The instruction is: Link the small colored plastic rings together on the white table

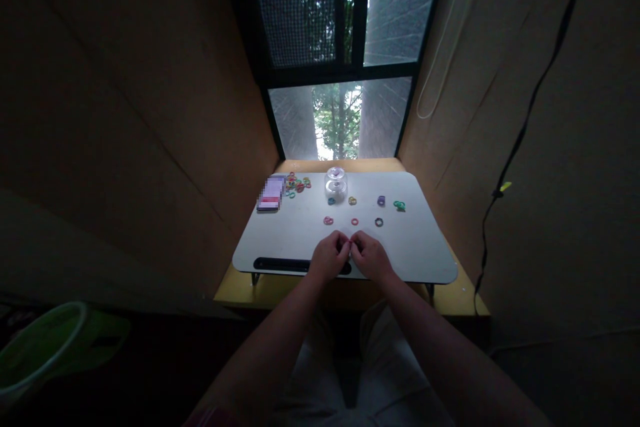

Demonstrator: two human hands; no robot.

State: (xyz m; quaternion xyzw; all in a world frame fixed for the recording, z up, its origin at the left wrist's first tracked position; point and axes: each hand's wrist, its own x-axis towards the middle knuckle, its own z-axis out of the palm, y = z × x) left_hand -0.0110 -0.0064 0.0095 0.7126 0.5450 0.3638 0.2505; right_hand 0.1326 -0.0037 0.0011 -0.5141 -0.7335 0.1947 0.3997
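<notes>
My left hand (330, 255) and my right hand (370, 255) meet over the front of a white lap table (280, 237). Their fingers are pinched together on a small red hair tie (351, 241), mostly hidden by the fingertips. Just beyond lie small groups of hair ties: pink ones (328, 221), a red one (355, 221) and a dark one (379, 222). Farther back are blue (331, 201), yellow (353, 201), purple (381, 201) and green (399, 205) ones.
A clear jar (335, 185) stands at the back middle. Mixed hair ties (299, 184) are heaped beside a phone (271, 193) at the left. A black slot (280, 265) runs along the front edge. A green basket (65, 347) sits low at the left; a black cord (520, 127) hangs at the right.
</notes>
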